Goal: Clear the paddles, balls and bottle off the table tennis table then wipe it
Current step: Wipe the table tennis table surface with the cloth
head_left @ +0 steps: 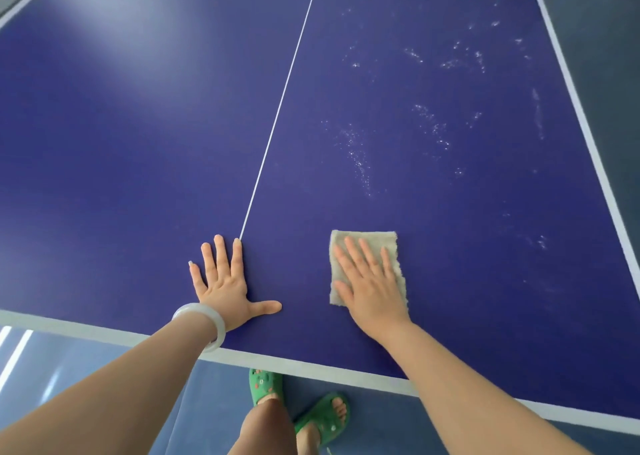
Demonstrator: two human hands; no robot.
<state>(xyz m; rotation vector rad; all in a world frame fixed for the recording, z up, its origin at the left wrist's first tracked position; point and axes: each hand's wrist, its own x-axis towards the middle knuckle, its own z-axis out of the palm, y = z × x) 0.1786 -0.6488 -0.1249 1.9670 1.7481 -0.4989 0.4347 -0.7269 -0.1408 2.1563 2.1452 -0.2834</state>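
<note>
Head view looks down on the blue table tennis table. Lower right of centre, the right hand lies flat with straight fingers, pressing a folded beige cloth onto the surface. Lower centre, the left hand rests flat, fingers spread, grasping nothing, wrist in a pale bangle. White speckled marks dot the right half. 2 green sandals show at the bottom.

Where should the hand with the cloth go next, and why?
Probably slide the right hand and its cloth straight forward across the table. That hand lies flat on the cloth, and white specks dot the blue surface just ahead on that half. The left hand rests flat beside the centre line, likely bracing.
</note>
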